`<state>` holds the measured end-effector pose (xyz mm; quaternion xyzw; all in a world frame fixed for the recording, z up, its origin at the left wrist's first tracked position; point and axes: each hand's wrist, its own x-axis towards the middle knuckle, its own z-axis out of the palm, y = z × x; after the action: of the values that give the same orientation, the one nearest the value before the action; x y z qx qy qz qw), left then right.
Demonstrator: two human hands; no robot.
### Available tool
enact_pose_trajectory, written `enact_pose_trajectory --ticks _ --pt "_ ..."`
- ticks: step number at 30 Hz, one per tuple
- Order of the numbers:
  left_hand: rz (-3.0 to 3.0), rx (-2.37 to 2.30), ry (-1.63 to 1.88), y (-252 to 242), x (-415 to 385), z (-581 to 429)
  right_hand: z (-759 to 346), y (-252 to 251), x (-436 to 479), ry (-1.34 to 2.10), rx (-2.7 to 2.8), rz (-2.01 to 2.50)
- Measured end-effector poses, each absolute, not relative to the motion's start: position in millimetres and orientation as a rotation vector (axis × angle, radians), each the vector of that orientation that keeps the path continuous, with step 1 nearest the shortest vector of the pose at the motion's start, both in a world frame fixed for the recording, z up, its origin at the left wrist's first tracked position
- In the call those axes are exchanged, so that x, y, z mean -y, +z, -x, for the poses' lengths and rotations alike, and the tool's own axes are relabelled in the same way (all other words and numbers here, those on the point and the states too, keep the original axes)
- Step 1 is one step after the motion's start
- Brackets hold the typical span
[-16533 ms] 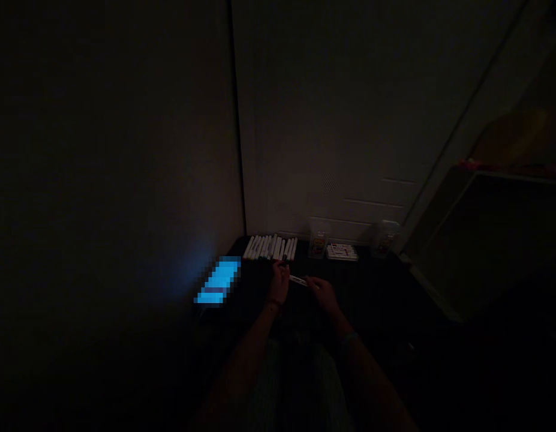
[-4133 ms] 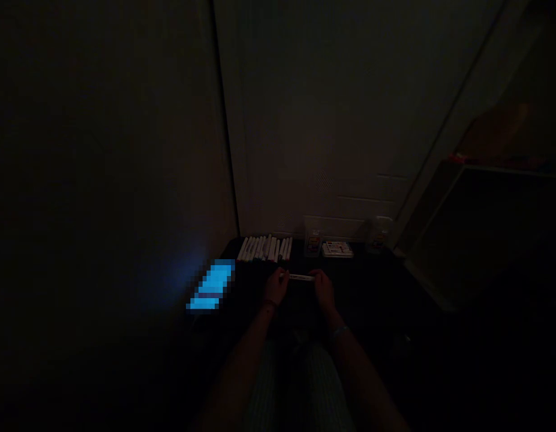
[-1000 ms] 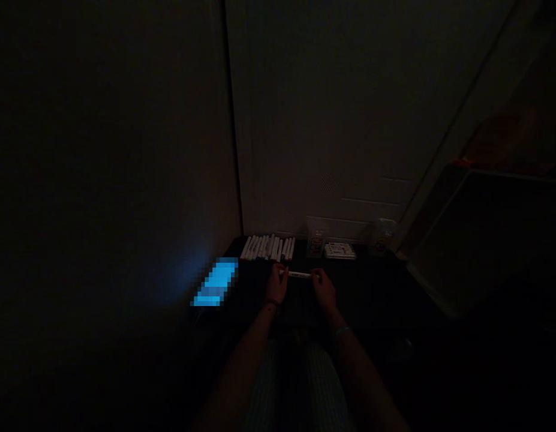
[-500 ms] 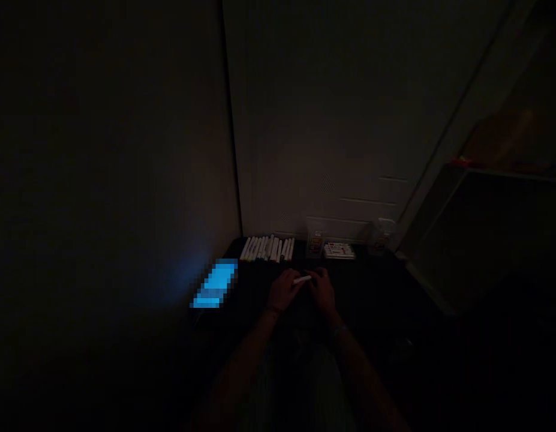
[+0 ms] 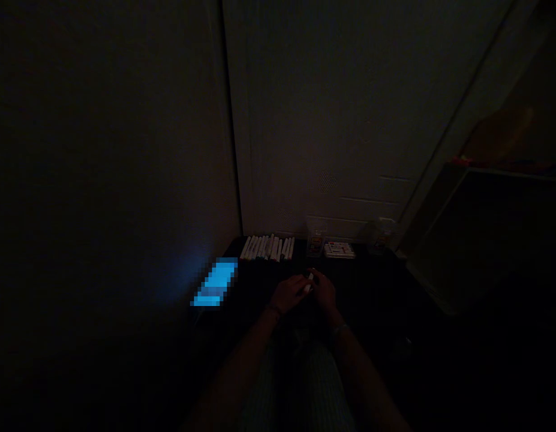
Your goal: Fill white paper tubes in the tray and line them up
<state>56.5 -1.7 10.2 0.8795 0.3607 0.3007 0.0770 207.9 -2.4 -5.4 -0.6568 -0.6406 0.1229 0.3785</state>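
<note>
A white marker (image 5: 309, 283) stands steeply tilted between my two hands, over the dark tabletop. My left hand (image 5: 290, 290) is closed, its fingertips at the marker's lower part. From the other side my right hand (image 5: 322, 288) is closed around the marker, and its fingers cover part of it. In the dim light I cannot make out the marker's cap or colour. Beyond my hands lies a row of several white markers (image 5: 267, 247), side by side. To the right of that row sits a stack of white markers (image 5: 339, 250).
A clear plastic case (image 5: 316, 243) with a label stands between the row and the stack. Another clear case (image 5: 381, 239) is at the far right by the wall. A glowing blue screen (image 5: 216, 282) lies at the left edge. A shelf (image 5: 511, 173) is on the right.
The marker has turned from nearly level to steeply tilted between my hands. My left hand has shifted right, closer to my right hand. The things on the table have stayed in place.
</note>
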Motion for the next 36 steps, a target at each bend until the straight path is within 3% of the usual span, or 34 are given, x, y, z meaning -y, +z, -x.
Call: enact_pose_trajectory --ticks 14,36 --pt "-2.718 -1.017 0.863 14 2 -60 -207 4 8 0.302 1.837 1.711" --pt "-2.758 -1.046 0.849 7 -3 -62 -205 -1 6 0.318 1.679 1.739"
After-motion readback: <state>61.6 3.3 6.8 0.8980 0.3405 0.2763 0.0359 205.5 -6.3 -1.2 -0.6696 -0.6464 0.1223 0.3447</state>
